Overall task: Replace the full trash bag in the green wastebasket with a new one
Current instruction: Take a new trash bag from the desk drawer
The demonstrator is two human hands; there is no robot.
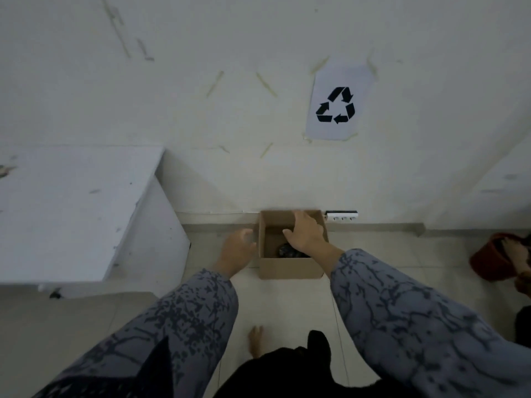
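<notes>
An open brown cardboard box (290, 268) sits on the floor against the wall. Something dark and crumpled (287, 250), perhaps black bags, lies in its bottom. My right hand (306, 232) hovers over the box opening, fingers spread, holding nothing. My left hand (237, 249) is just outside the box's left wall, fingers apart and empty. The green wastebasket is not in view.
A white cabinet (71, 214) stands to the left. A recycling sign (336, 104) is taped to the wall above the box. A white power strip (342, 216) lies at the wall's foot. A red container (494, 259) sits at the right edge. My bare foot (255, 340) is on the tiled floor.
</notes>
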